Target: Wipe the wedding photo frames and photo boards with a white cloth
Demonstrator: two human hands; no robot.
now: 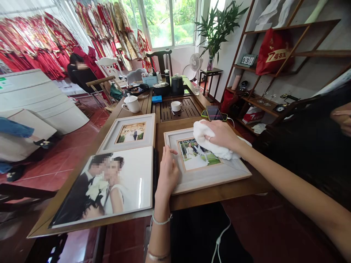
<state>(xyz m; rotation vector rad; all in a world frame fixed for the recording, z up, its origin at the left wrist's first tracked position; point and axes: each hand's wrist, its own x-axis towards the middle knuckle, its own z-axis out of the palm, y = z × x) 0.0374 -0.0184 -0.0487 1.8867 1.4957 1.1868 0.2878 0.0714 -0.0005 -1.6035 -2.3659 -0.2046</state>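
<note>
A framed wedding photo [204, 171] lies flat on the wooden table [219, 193] in front of me. My left hand [167, 173] rests on the frame's left edge, fingers curled against it. My right hand [223, 135] is closed on a white cloth [208, 144] pressed onto the glass at the frame's upper right. A second framed photo [128, 132] lies to the left, and a large frameless wedding print [109, 184] lies nearer me on the left.
A white teapot [131, 103], a white cup [176, 106], a black kettle [177, 84] and a phone [214, 113] sit further back on the table. Shelves stand at right, red garments hang at left, and a seated person [82, 75] is beyond.
</note>
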